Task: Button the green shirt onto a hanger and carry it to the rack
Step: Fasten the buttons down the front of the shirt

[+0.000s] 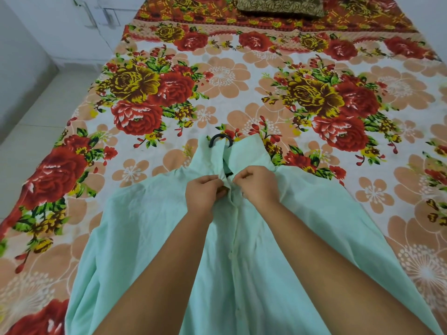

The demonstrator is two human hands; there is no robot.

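Observation:
A pale green shirt lies front-up on the bed, collar pointing away from me. The black hook of a hanger sticks out of the collar; most of the hanger is hidden inside the shirt. My left hand pinches the left edge of the placket just below the collar. My right hand pinches the right edge opposite it. A small gap between the two edges shows a bit of black hanger. Below my hands the placket runs down closed, with pale buttons along it.
The shirt lies on a bed covered by a floral sheet in red, yellow and peach. A dark patterned cushion sits at the far end. A pale tiled floor and white cupboard doors are at the left.

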